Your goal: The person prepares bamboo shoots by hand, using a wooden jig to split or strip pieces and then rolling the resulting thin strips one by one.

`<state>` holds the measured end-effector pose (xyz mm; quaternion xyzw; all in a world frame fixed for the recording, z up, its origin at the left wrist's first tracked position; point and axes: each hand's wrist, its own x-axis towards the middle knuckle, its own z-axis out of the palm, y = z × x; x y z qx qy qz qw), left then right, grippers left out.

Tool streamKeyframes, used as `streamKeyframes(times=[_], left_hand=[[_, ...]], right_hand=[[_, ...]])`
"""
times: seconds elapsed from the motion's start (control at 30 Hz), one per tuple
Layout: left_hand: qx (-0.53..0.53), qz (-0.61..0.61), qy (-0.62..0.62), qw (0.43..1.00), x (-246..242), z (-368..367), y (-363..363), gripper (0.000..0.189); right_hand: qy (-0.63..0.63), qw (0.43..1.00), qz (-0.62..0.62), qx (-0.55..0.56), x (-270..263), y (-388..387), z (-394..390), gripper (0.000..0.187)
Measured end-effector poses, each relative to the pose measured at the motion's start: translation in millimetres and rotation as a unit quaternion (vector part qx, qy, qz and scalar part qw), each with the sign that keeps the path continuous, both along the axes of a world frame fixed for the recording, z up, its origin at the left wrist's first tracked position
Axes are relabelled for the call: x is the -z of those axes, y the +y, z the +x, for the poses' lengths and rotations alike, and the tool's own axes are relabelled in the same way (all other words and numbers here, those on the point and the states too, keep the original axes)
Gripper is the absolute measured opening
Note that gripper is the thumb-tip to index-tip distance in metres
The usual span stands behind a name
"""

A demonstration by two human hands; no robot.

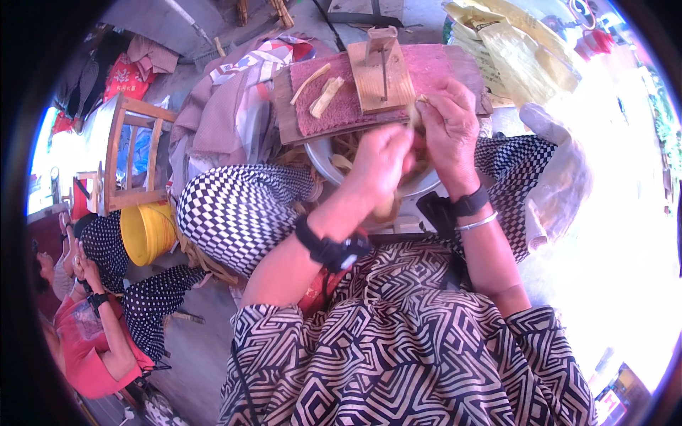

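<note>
My right hand pinches a pale fibrous strip between thumb and fingers, beside the front right of a wooden block. My left hand, blurred by motion, is closed around the strip's lower part. Both hands are above a metal basin that holds more pale strips, partly hidden by the hands. The wooden block, with a thin dark slot or blade and a raised piece on top, rests on a pink towel. Two pale pieces lie on the towel, left of the block.
The towel covers a wooden board across the basin's far side. Bundled cloth lies to the left, near a wooden chair and a yellow bucket. Another person sits at far left. A yellow woven sack stands at far right.
</note>
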<state>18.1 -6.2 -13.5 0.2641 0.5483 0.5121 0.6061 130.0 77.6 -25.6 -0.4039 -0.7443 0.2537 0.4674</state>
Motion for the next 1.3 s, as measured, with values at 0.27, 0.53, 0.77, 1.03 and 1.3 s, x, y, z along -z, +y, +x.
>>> streamKeyframes(times=[0.27,0.53,0.77,1.03,1.3], left_hand=[[0.042,0.155,0.388,0.908,5.0,-32.5,-5.4,0.015],[-0.022,0.297,0.622,0.724,-9.8,-34.4,9.4,0.005],[0.028,0.185,0.525,0.830,-4.3,-26.4,9.7,0.012],[0.034,0.187,0.404,0.895,1.7,-22.3,10.5,0.015],[0.093,0.085,0.098,0.987,-7.4,-39.3,13.4,0.021]], right_hand=[[0.087,0.987,-0.124,-0.044,-13.8,33.6,19.9,0.037],[-0.183,0.864,-0.332,-0.331,-47.1,44.5,7.8,0.028],[-0.114,0.948,-0.171,-0.243,-33.9,14.8,2.4,0.024],[-0.203,0.951,0.055,-0.228,-25.9,16.7,-3.2,0.033],[0.035,0.854,-0.423,-0.300,-51.4,15.4,5.0,0.030]])
